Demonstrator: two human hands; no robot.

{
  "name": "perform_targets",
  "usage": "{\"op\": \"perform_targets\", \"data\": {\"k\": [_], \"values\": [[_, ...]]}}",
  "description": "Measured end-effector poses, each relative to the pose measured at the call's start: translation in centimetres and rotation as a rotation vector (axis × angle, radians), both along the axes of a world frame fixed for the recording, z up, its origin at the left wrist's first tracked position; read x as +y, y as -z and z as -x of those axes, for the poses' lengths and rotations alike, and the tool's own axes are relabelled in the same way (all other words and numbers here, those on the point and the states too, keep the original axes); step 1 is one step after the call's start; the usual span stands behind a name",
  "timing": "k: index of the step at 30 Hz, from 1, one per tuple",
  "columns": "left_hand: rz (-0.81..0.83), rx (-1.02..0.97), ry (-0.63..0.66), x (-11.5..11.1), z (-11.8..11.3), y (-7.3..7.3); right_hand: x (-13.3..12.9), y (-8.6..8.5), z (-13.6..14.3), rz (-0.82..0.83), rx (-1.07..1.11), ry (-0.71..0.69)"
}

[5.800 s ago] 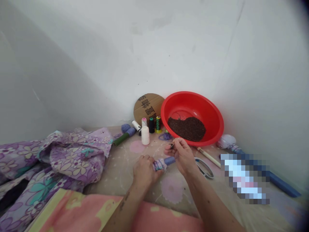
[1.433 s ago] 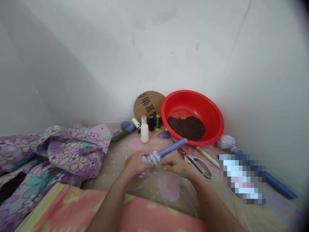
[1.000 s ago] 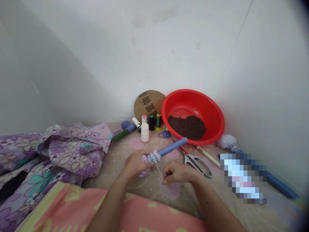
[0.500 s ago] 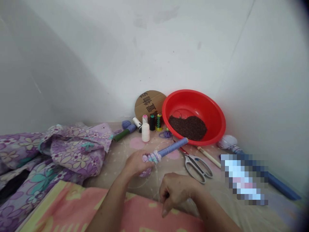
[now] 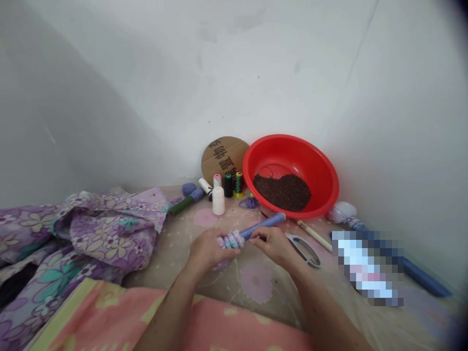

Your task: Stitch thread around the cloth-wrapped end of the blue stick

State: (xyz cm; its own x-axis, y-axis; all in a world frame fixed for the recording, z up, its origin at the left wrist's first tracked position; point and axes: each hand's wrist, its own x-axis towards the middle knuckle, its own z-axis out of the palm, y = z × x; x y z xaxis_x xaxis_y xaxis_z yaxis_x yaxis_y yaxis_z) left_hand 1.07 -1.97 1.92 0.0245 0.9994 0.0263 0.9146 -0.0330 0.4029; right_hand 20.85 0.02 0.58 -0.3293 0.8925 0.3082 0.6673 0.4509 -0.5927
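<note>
While left hand grips wrapped cloth | right hand pinched, contents unclear | scissors partly hidden

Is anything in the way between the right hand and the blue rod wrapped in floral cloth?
Nothing visible: the right hand is close beside the blue rod, whose cloth-wrapped end the left hand grips. The grey-handled scissors lie to the right, outside that gap.

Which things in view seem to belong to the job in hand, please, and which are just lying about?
Likely in use:
blue cylindrical stick
pastel patterned cloth bunched around it, gripped by the left hand

Apparently lying about:
red round plastic basin
brown round cardboard disc
green-and-purple cylindrical rod
</note>
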Motion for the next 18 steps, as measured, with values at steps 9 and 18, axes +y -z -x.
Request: {"op": "perform_targets", "data": {"k": [9, 18], "values": [[-0.061, 0.088, 0.015, -0.9, -1.1, -0.3, -0.2, 0.5, 1.0, -0.047, -0.072, 0.063], [-0.085, 0.080, 0.027, -0.9, -1.2, 0.0, 0.1, 0.3, 1.0, -0.100, 0.000, 0.093]]}}
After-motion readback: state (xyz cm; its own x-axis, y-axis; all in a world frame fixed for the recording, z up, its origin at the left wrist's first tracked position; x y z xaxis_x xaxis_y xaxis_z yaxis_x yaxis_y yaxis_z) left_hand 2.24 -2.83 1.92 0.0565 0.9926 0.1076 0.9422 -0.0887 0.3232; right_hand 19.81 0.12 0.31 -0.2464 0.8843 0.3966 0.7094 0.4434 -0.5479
